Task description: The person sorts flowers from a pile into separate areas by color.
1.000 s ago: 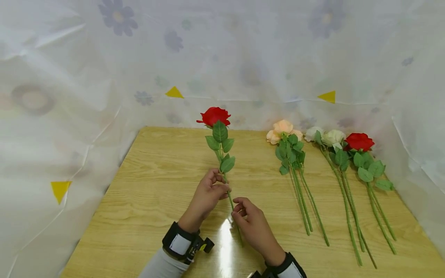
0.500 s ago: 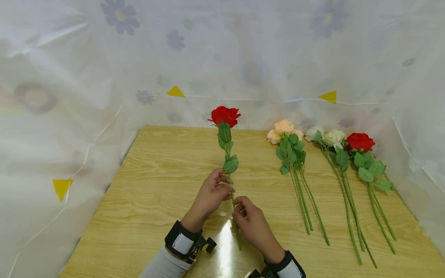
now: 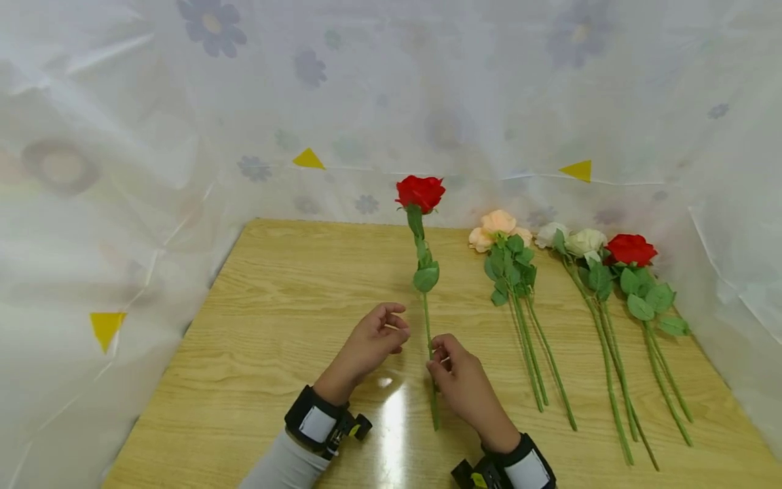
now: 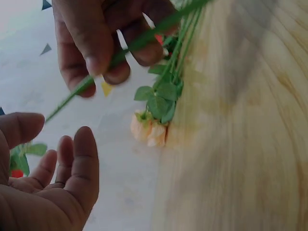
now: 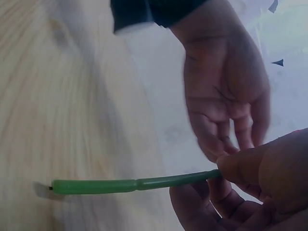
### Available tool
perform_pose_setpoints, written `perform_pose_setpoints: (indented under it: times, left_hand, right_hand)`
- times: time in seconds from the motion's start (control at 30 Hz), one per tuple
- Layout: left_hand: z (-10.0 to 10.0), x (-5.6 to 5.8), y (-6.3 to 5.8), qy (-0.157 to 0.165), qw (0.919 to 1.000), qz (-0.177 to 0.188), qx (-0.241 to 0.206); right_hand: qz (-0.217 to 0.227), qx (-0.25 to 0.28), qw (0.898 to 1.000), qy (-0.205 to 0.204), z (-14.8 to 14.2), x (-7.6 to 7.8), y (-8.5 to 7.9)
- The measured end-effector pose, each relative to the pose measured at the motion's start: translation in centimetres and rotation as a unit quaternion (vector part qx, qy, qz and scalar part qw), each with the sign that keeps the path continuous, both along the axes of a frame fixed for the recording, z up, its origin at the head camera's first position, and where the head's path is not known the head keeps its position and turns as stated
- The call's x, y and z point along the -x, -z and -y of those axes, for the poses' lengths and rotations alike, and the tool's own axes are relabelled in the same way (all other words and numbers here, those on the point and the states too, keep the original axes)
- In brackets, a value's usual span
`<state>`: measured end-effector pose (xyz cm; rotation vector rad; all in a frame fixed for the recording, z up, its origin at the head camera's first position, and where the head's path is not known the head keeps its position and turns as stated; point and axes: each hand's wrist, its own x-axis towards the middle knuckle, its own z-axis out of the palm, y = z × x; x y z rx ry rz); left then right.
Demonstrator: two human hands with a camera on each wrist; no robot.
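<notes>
A single red rose [image 3: 420,193] with green leaves stands nearly upright above the table, its stem between my two hands. My right hand [image 3: 461,380] pinches the lower stem between thumb and fingers. In the right wrist view the bare stem end [image 5: 96,186] sticks out to the left of that grip. My left hand [image 3: 373,339] is just left of the stem, its fingers loosely bent and apart from it. The left wrist view has the left hand [image 4: 53,178] with thumb and fingers spread, holding nothing, while the right hand [image 4: 91,38] grips the green stem.
On the right of the wooden table [image 3: 263,272] lie peach roses [image 3: 497,227], white roses [image 3: 586,241] and another red rose [image 3: 632,250], stems toward me. A pale flowered sheet [image 3: 379,88] hangs behind and along the sides.
The held rose has moved right and become more upright. My left hand has let go of the stem. My right hand has shifted slightly right with the rose.
</notes>
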<state>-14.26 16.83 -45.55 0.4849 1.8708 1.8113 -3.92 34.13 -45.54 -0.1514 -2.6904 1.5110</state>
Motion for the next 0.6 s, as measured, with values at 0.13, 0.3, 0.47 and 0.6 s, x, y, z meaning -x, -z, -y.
perform_pose_setpoints:
  times: [0.13,0.3,0.47,0.6]
  left_hand:
    - [1.5,1.1,0.7,0.000,0.9981,-0.032,0.053]
    - [4.4,3.0,1.1,-0.013,0.9873,-0.079,0.137]
    - [8.3,4.6,0.6,-0.023,0.9657,-0.131,0.223]
    - [11.5,5.2,0.0,-0.032,0.9535,-0.151,0.259]
  right_hand:
    - [0.017,-0.011,0.999,0.026,-2.4,0.3,-0.7]
    - [0.023,-0.073,0.996,0.043,-7.3,0.6,-1.8]
    - [0.042,-0.167,0.984,0.055,-13.8,0.6,-3.2]
    - [0.052,-0.230,0.969,0.073,-19.3,0.1,-3.8]
